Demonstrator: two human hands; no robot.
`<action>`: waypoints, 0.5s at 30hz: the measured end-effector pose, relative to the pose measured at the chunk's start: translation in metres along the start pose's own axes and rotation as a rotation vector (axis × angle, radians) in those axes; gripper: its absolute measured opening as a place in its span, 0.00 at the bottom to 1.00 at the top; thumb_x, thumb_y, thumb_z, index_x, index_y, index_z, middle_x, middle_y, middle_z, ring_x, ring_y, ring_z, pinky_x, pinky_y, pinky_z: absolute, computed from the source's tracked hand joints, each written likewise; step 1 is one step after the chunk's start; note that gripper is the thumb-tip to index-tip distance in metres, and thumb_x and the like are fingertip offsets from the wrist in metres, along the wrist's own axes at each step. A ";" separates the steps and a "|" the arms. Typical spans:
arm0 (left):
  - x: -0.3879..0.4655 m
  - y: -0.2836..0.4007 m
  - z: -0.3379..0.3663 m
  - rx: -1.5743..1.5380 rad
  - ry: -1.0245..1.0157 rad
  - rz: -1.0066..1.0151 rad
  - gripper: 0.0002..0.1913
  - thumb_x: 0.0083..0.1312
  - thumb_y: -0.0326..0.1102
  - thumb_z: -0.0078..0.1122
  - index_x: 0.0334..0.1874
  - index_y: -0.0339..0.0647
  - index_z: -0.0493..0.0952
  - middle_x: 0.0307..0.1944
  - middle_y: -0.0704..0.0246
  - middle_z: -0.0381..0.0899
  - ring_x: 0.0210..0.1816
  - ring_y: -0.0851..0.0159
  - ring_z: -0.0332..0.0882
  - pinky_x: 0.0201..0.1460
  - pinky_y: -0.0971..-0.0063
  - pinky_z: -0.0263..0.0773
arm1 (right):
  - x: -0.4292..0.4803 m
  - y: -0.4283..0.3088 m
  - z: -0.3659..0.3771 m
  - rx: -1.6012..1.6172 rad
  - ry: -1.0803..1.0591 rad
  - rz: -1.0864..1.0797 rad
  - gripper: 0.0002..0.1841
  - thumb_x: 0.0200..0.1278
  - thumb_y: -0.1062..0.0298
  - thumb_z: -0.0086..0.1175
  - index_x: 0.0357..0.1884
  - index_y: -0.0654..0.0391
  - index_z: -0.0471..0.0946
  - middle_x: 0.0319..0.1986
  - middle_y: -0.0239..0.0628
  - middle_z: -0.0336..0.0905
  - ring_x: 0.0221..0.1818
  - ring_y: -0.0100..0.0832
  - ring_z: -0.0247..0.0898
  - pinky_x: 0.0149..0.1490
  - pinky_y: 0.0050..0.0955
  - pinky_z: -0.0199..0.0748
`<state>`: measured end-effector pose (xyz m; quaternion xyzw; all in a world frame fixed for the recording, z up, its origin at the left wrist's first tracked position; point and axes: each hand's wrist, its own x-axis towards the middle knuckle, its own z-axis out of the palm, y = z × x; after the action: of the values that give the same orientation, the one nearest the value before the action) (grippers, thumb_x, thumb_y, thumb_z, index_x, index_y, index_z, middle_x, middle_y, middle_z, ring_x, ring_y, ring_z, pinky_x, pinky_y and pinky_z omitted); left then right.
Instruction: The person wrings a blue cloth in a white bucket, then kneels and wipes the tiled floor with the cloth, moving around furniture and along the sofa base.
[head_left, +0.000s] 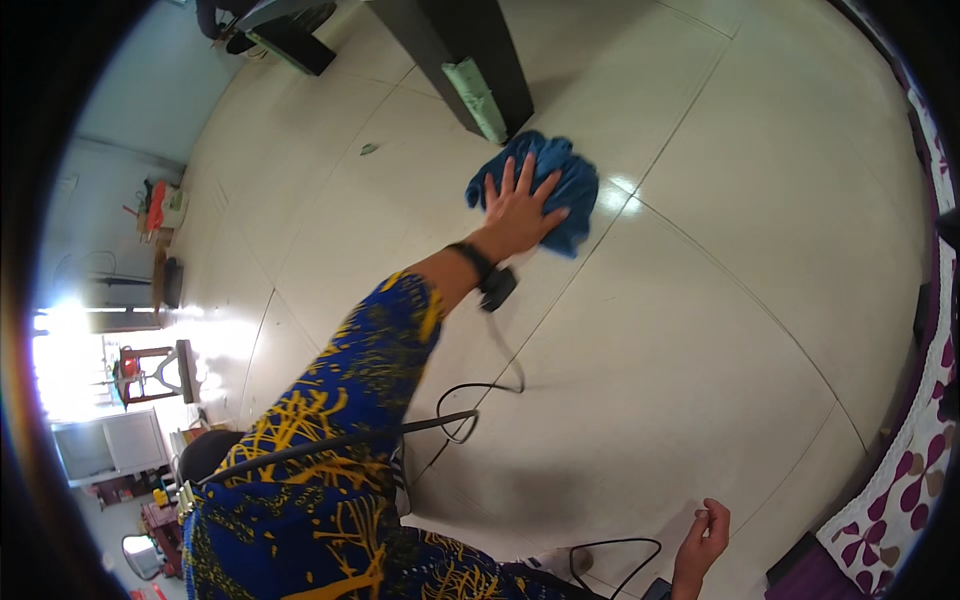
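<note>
My left hand (519, 206) lies palm down with spread fingers on a crumpled blue cloth (574, 184) on the tiled floor. The cloth is beside the foot of a dark furniture leg or panel (491, 52), which has a strip of pale green tape (476, 101) near its lower end. On my left wrist is a black strap with a small black device (498, 289), and a thin cable hangs from it. My right hand (703, 536) is low at the right, above the floor, its fingers loosely curled; no object shows in it.
Another dark furniture piece (292, 45) stands at the upper left, a person's hand close by. A small green scrap (368, 149) lies on the floor. A black cable (476, 412) loops beside me. Patterned bedding (892, 502) borders the right side. A wooden chair (184, 371) stands far left.
</note>
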<state>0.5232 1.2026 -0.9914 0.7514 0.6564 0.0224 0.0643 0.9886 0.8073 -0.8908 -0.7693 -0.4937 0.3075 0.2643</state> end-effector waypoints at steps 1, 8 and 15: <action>-0.036 -0.017 -0.001 0.018 0.021 0.067 0.41 0.74 0.70 0.51 0.85 0.61 0.60 0.89 0.51 0.40 0.86 0.33 0.39 0.79 0.23 0.40 | 0.004 0.000 0.000 0.015 0.004 0.030 0.11 0.72 0.83 0.50 0.51 0.66 0.79 0.46 0.42 0.81 0.41 0.34 0.80 0.48 0.31 0.80; -0.246 -0.119 -0.030 0.126 -0.309 0.478 0.35 0.60 0.74 0.64 0.57 0.54 0.81 0.88 0.49 0.42 0.87 0.35 0.36 0.78 0.20 0.40 | 0.017 -0.004 0.002 -0.106 -0.152 -0.146 0.10 0.70 0.83 0.52 0.49 0.65 0.79 0.43 0.43 0.81 0.39 0.35 0.80 0.47 0.31 0.80; -0.041 -0.118 -0.001 0.025 0.102 -0.056 0.48 0.69 0.79 0.49 0.84 0.58 0.61 0.87 0.49 0.43 0.86 0.33 0.39 0.78 0.21 0.41 | 0.033 -0.012 -0.015 -0.179 -0.214 -0.110 0.10 0.70 0.84 0.52 0.49 0.65 0.80 0.42 0.40 0.82 0.39 0.31 0.80 0.47 0.30 0.80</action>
<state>0.4012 1.1779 -1.0037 0.7312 0.6799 0.0505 0.0219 1.0026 0.8405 -0.8791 -0.7244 -0.5861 0.3275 0.1568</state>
